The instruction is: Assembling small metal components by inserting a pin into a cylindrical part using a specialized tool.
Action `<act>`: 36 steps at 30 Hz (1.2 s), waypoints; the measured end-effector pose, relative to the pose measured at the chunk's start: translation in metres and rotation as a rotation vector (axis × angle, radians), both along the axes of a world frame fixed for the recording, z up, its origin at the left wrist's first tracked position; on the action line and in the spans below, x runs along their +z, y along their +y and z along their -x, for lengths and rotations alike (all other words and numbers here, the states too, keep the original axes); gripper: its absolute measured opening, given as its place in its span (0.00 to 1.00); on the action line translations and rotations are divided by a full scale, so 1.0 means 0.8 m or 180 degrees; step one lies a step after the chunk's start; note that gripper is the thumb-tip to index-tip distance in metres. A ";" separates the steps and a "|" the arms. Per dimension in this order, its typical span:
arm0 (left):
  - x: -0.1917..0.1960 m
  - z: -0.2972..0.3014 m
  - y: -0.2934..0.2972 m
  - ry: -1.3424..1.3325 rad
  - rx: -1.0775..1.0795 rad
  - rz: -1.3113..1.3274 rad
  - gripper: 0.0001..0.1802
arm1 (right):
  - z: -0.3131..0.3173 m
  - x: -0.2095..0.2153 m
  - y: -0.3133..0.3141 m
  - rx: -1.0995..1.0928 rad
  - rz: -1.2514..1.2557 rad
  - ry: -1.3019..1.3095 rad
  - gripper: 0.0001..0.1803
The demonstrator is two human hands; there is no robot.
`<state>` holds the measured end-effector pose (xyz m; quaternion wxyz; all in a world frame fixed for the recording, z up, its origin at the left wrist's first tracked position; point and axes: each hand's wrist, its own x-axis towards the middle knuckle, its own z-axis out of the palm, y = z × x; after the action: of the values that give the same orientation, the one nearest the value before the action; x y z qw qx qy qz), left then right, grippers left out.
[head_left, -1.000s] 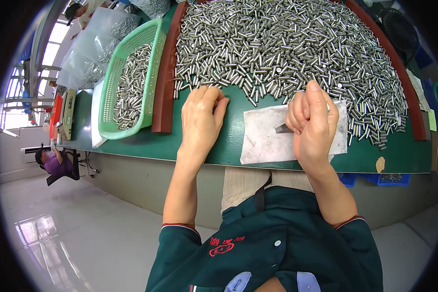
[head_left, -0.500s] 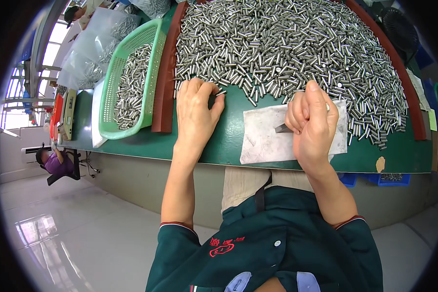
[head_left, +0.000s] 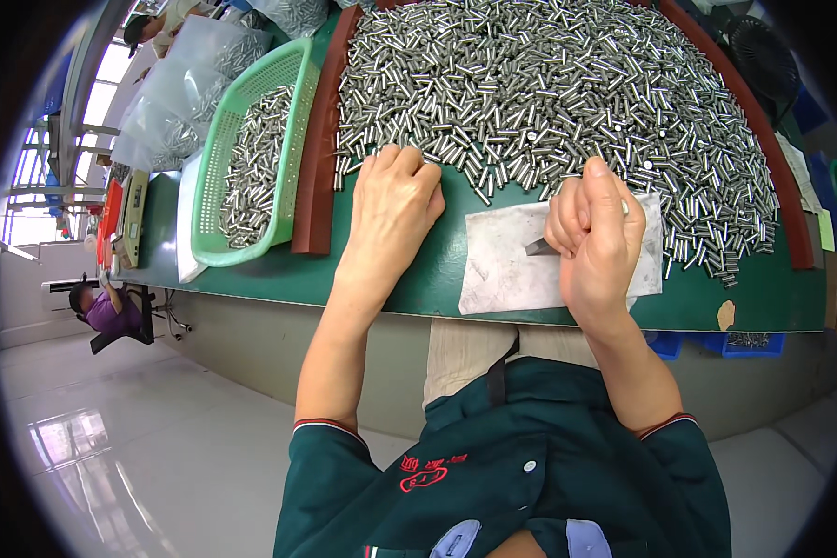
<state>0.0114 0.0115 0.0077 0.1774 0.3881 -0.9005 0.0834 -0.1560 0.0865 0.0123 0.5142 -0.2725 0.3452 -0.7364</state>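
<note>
We look down on a green table (head_left: pixel 451 249), where a broad spread of metal pins (head_left: pixel 549 88) reaches from eleven round to two o'clock. We take the two red-brown bars, the left bar (head_left: pixel 312 214) at eleven and the right bar (head_left: pixel 794 219) at two, to be there as fences that stop the pins from rolling off sideways. A green basket (head_left: pixel 240 256) at ten o'clock holds more pins — just outside the left bar, probably to keep the two lots apart. The pale cloth (head_left: pixel 504 270), between two and three, lies flat under the right hand (head_left: pixel 597 234), perhaps as a soft rest. The left hand (head_left: pixel 392 209), a little short of twelve, is curled at the near edge of the pins; the right is clamped around a flat metal tool (head_left: pixel 538 246), its tip pointing toward nine o'clock, seemingly held so for a firm grip. The far edge of the pins is cut off at twelve, and the right hand covers part of the cloth. We cannot see the left fingertips, so we cannot tell whether they pinch a pin — and the fist hides most of the tool.
</note>
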 end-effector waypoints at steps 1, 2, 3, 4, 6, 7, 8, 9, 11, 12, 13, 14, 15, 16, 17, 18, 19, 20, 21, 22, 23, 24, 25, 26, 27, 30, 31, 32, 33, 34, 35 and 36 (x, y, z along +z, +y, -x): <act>0.000 0.001 -0.001 0.0011 -0.0026 -0.0020 0.04 | 0.001 -0.001 0.001 0.0052 0.0082 -0.0134 0.17; 0.002 0.001 -0.002 0.0013 -0.0037 -0.0010 0.04 | 0.002 -0.001 0.001 0.0042 0.0092 -0.0131 0.17; 0.003 0.002 -0.004 0.0105 -0.0058 -0.0095 0.04 | 0.002 0.000 0.001 0.0043 0.0085 -0.0140 0.17; 0.004 0.001 -0.005 0.0193 -0.0067 -0.0179 0.04 | 0.002 0.000 0.001 0.0057 0.0079 -0.0154 0.17; -0.002 0.002 -0.006 0.1102 -0.0215 -0.0510 0.05 | 0.001 -0.001 0.001 0.0081 0.0065 -0.0177 0.16; -0.005 0.002 -0.008 0.1577 -0.0343 -0.0742 0.05 | 0.001 -0.001 0.002 0.0098 0.0036 -0.0198 0.16; -0.008 0.001 -0.007 0.1839 -0.0288 -0.0960 0.04 | 0.001 -0.001 0.002 0.0111 0.0056 -0.0191 0.16; -0.009 0.001 -0.004 0.2100 -0.0232 -0.1178 0.03 | 0.001 -0.001 0.001 0.0101 0.0068 -0.0191 0.16; -0.006 -0.001 -0.002 0.2543 -0.0407 -0.1474 0.02 | 0.001 -0.002 0.001 0.0130 0.0111 -0.0178 0.16; -0.006 -0.002 -0.001 0.2829 -0.0421 -0.1734 0.02 | 0.002 -0.001 0.001 0.0129 0.0120 -0.0180 0.16; -0.009 -0.004 -0.003 0.2958 -0.0446 -0.1842 0.03 | 0.002 -0.001 0.001 0.0095 0.0069 -0.0191 0.15; -0.012 -0.005 -0.004 0.2956 -0.0457 -0.1833 0.03 | 0.002 -0.001 0.001 0.0061 0.0018 -0.0202 0.15; -0.013 -0.005 -0.005 0.3068 -0.0473 -0.1870 0.03 | 0.003 -0.001 0.001 0.0056 0.0031 -0.0201 0.15; -0.013 -0.006 -0.004 0.3176 -0.0482 -0.1906 0.03 | 0.003 -0.001 0.001 0.0066 0.0028 -0.0207 0.15; -0.012 -0.007 -0.004 0.3173 -0.0489 -0.1902 0.03 | 0.003 -0.001 0.001 0.0075 0.0024 -0.0213 0.15; -0.012 -0.007 -0.004 0.3168 -0.0494 -0.1894 0.03 | 0.002 0.000 0.001 0.0074 0.0033 -0.0216 0.15; -0.011 -0.008 -0.004 0.3175 -0.0504 -0.1884 0.03 | 0.001 0.000 0.000 0.0069 0.0018 -0.0214 0.15; -0.012 -0.008 -0.003 0.3182 -0.0513 -0.1875 0.03 | 0.001 0.000 0.000 0.0065 0.0003 -0.0212 0.15; -0.012 -0.007 -0.004 0.3183 -0.0513 -0.1870 0.03 | 0.001 0.000 0.000 0.0068 0.0007 -0.0211 0.15; -0.013 -0.006 -0.004 0.3226 -0.0566 -0.1861 0.03 | 0.001 0.000 0.000 0.0070 0.0005 -0.0203 0.15; -0.013 -0.006 -0.004 0.3269 -0.0617 -0.1851 0.03 | 0.001 0.001 0.001 0.0073 0.0004 -0.0195 0.15; -0.012 -0.006 -0.004 0.3271 -0.0617 -0.1846 0.03 | 0.001 0.001 0.001 0.0076 0.0007 -0.0193 0.15; -0.012 -0.006 -0.003 0.3293 -0.0586 -0.1949 0.03 | 0.001 0.000 0.000 0.0072 0.0015 -0.0186 0.15; -0.011 -0.006 -0.003 0.3314 -0.0555 -0.2052 0.02 | 0.001 0.000 0.000 0.0069 0.0023 -0.0178 0.16; -0.010 -0.006 -0.003 0.3315 -0.0552 -0.2049 0.02 | 0.001 0.000 0.000 0.0072 0.0023 -0.0178 0.16; -0.008 -0.003 -0.002 0.3728 -0.0593 -0.2621 0.06 | 0.001 0.001 0.000 0.0056 0.0001 -0.0161 0.16; -0.006 -0.004 -0.002 0.4041 -0.0495 -0.3215 0.08 | 0.001 0.001 0.000 0.0042 -0.0015 -0.0160 0.16; -0.005 -0.005 -0.003 0.4340 -0.0390 -0.3818 0.11 | 0.001 0.001 0.001 0.0026 -0.0032 -0.0158 0.16; -0.008 -0.009 -0.005 0.4517 -0.0412 -0.4117 0.14 | 0.002 0.001 0.001 0.0028 -0.0034 -0.0156 0.16; -0.007 -0.013 -0.007 0.4591 -0.0321 -0.4422 0.15 | 0.001 0.001 0.000 0.0049 -0.0006 -0.0157 0.16; -0.006 -0.015 -0.008 0.4661 -0.0226 -0.4728 0.16 | 0.001 0.001 0.000 0.0070 0.0021 -0.0158 0.16; -0.005 -0.016 -0.007 0.4726 -0.0372 -0.4911 0.17 | 0.001 0.001 0.000 0.0068 0.0014 -0.0156 0.16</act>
<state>0.0241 0.0056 0.0035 0.3912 0.3053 -0.3941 -0.7736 -0.1569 0.0864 0.0127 0.5297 -0.2591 0.3280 -0.7381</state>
